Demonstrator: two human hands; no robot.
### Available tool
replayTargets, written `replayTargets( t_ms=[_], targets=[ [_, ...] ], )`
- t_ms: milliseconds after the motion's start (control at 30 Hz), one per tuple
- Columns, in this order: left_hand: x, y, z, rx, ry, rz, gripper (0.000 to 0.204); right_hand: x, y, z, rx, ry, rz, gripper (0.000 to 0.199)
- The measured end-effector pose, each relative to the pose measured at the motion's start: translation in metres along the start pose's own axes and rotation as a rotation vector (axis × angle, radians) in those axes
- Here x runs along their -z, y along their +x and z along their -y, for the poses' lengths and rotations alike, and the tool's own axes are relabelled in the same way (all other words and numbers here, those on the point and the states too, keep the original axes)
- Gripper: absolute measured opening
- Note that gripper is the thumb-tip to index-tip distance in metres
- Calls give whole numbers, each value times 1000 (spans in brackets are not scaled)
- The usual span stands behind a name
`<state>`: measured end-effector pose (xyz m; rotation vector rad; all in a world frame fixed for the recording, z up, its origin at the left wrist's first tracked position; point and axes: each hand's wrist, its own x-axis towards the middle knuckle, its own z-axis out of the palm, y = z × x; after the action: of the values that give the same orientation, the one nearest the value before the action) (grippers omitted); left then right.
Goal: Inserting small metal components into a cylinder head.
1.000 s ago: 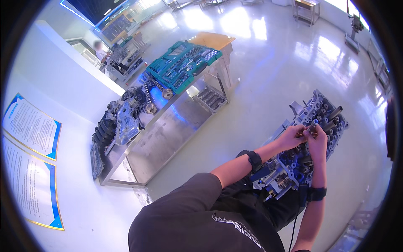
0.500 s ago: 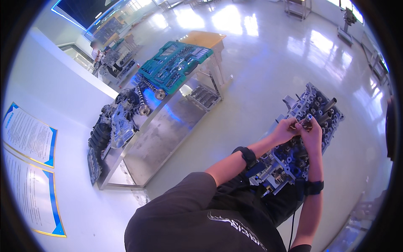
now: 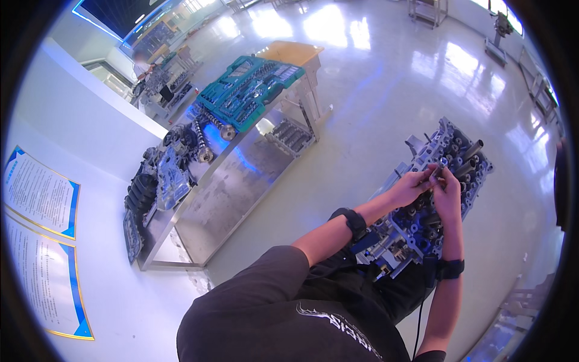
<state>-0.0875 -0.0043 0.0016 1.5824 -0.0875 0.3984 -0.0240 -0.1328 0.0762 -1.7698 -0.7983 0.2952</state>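
My left hand (image 3: 412, 188) and my right hand (image 3: 447, 192) meet over the engine cylinder head (image 3: 412, 234). The fingers of both are closed around a small shiny metal cylindrical part (image 3: 443, 162), whose end shows above the fingertips. Its lower portion is hidden by the fingers, and its exact kind is too small to make out. Upright metal tubes (image 3: 476, 146) rise from the cylinder head just beyond my right hand. Black bands circle both my wrists.
To the left stands a metal workbench (image 3: 226, 199) bearing a teal socket-set case (image 3: 244, 90), two camshafts (image 3: 203, 145) and dark engine parts (image 3: 142, 194). Another cylinder head (image 3: 292, 137) lies on its lower shelf. A person (image 3: 142, 67) is at a far bench.
My fingers have shifted slightly around the small metal part, which sits a little higher and more to the left. The far person has changed posture.
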Motion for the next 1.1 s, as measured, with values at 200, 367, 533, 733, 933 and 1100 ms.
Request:
replayTargets(
  t_ms=[200,367,533,733,933,1100],
  targets=[
    [-6,1,-6,9,-23,-3,36,5,-2,-4,-11,-46,-29,12],
    [-4,-2,-6,20,32,-54,32,1,-4,7,15,-24,-53,12],
    [-4,0,-17,107,231,-70,25,3,-4,5,6,-100,-89,27],
    [-4,-1,-15,61,218,-114,30,4,-5,13,-8,-158,-82,36],
    [-6,-1,-15,101,122,-126,29,4,-5,11,-26,-178,-88,35],
    [-3,-1,-8,75,-12,-96,21,3,-4,13,-54,-187,-101,33]
  ],
)
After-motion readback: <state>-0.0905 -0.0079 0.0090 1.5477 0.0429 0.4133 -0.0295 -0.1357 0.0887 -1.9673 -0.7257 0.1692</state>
